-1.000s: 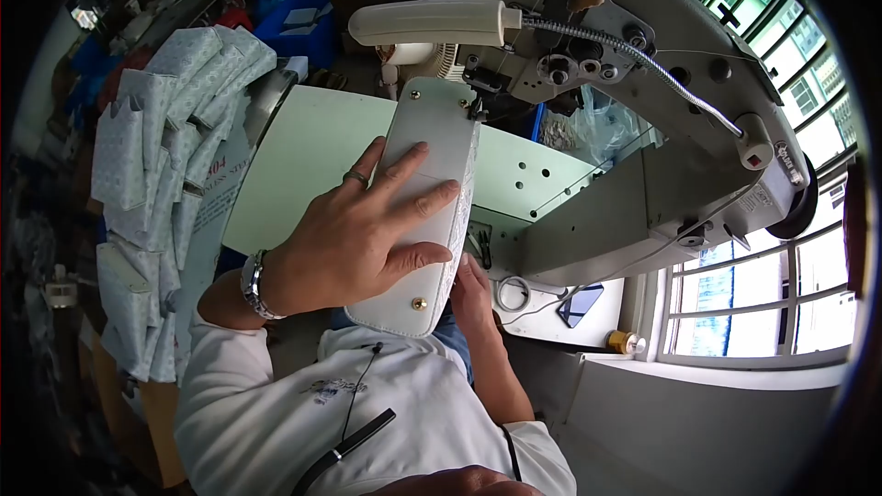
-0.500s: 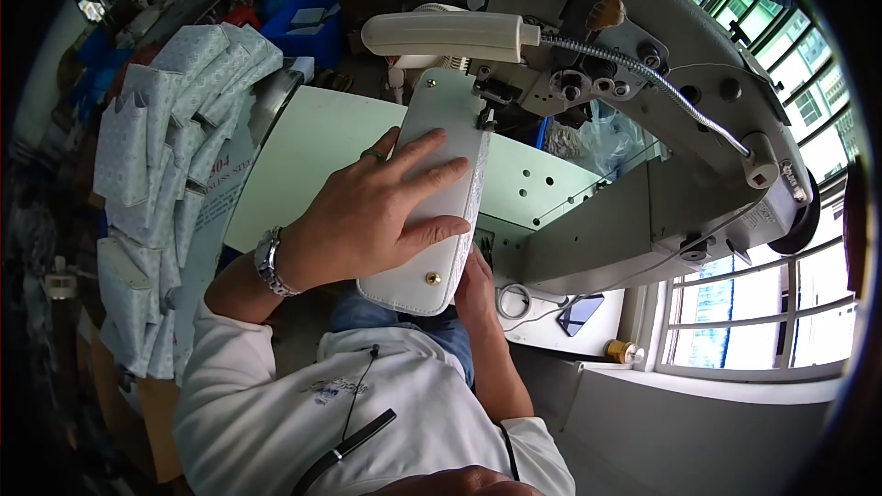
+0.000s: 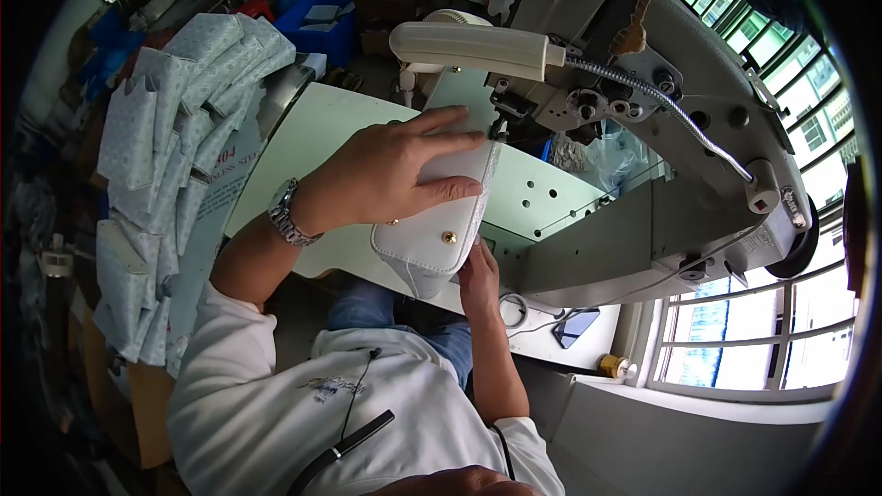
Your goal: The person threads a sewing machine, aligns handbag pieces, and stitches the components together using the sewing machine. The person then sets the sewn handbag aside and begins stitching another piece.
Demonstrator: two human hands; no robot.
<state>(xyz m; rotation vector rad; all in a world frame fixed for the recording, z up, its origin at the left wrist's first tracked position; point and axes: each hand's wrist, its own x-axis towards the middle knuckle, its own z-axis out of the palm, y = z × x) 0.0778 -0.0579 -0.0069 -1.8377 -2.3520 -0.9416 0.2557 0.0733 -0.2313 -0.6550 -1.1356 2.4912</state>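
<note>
Resting on top: left hand (image 3: 386, 167), fingers parted and flat on the white piece (image 3: 418, 239).
Right hand (image 3: 480, 283): at the piece's near right edge; fingers partly hidden, grip cannot be told.
Piece: above the table (image 3: 317, 142), right edge at the machine's (image 3: 611, 257) presser foot (image 3: 499, 127).
Stack (image 3: 138, 165): patterned goods, left of the table.
</note>
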